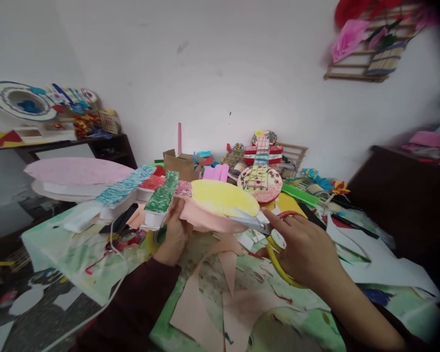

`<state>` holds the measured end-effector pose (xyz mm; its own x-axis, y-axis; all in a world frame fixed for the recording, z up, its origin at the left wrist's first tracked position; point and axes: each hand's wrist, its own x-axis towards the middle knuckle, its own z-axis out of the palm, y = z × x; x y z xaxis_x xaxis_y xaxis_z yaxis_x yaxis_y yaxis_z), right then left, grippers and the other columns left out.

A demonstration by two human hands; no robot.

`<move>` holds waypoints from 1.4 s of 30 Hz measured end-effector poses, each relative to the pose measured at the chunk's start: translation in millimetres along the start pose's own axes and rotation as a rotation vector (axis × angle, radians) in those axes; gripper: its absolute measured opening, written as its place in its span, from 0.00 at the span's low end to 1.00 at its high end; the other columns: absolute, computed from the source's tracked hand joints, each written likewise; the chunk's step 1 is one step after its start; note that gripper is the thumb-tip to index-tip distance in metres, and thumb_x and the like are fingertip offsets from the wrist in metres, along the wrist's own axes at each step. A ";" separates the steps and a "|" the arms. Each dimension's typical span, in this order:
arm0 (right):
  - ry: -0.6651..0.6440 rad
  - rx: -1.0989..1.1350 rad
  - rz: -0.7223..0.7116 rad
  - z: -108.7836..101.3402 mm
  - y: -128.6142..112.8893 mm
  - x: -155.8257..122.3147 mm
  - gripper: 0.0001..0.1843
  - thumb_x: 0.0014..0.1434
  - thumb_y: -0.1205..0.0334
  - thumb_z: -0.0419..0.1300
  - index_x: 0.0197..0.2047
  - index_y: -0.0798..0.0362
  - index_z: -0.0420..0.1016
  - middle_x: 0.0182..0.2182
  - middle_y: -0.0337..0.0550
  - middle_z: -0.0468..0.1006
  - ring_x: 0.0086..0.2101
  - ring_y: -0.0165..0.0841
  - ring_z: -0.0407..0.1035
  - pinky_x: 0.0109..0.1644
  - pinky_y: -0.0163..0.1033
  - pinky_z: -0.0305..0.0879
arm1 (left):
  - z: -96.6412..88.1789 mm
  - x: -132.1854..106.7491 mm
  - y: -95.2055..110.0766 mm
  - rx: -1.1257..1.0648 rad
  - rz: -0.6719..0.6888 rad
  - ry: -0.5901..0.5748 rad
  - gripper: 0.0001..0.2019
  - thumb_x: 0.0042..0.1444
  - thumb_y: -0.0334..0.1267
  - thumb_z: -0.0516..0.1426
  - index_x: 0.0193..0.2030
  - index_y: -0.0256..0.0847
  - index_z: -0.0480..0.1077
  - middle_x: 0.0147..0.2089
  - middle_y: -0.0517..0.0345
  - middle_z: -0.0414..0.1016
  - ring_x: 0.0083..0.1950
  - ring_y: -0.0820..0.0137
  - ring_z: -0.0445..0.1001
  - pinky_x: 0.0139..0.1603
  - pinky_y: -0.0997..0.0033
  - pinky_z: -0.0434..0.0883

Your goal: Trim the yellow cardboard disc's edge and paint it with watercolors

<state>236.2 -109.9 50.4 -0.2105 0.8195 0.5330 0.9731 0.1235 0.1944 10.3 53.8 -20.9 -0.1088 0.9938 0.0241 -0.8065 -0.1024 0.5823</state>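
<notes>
A paper craft piece spans the view, with a yellow oval (223, 195) at its right end and a pale pink oval (77, 171) at its left. Between them are a blue-scribbled block (125, 185) and a green-scribbled block (164, 191) with white sides. My left hand (175, 237) grips the piece from below, near the green block. Peach paper (205, 216) hangs under the yellow oval. My right hand (308, 244) holds scissors (264, 227) with yellow and red handles. Their blades lie along the yellow oval's lower right edge, by the peach paper.
Cut peach paper (201, 305) lies on the green-patterned table cover (73, 256). A white cord (119, 278) runs past my left sleeve. Behind stand a decorated guitar-shaped craft (260, 181) and a cardboard box (182, 166). White paper (392, 269) lies right; a dark cabinet (407, 205) stands beyond.
</notes>
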 end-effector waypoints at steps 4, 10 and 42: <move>-0.031 0.017 -0.035 -5.9 1.8 -1.0 0.40 0.53 0.40 0.64 0.63 0.56 0.69 0.35 0.50 0.78 0.37 0.44 0.72 0.39 0.45 0.65 | 2.4 1.0 -0.7 -0.016 0.037 0.006 0.16 0.47 0.39 0.67 0.43 0.39 0.76 0.47 0.51 0.82 0.60 0.56 0.73 0.61 0.59 0.70; -0.051 -0.004 -0.057 -4.3 1.9 1.9 0.40 0.53 0.42 0.66 0.63 0.57 0.69 0.34 0.52 0.77 0.36 0.44 0.71 0.39 0.46 0.64 | -1.1 1.4 -5.2 0.017 0.029 -0.026 0.18 0.51 0.42 0.65 0.49 0.40 0.76 0.49 0.51 0.81 0.59 0.58 0.74 0.62 0.62 0.68; -0.243 0.302 -0.127 -15.5 3.1 7.1 0.35 0.51 0.43 0.67 0.58 0.52 0.71 0.39 0.52 0.82 0.37 0.42 0.76 0.36 0.41 0.66 | -0.1 -3.8 -6.7 0.030 -0.200 -0.125 0.19 0.48 0.45 0.64 0.45 0.39 0.75 0.46 0.47 0.82 0.58 0.52 0.74 0.61 0.56 0.69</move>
<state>236.3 -112.4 67.5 -0.3375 0.8913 0.3028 0.9322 0.3611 -0.0240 16.0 50.7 -24.9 0.1254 0.9921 0.0053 -0.7872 0.0963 0.6091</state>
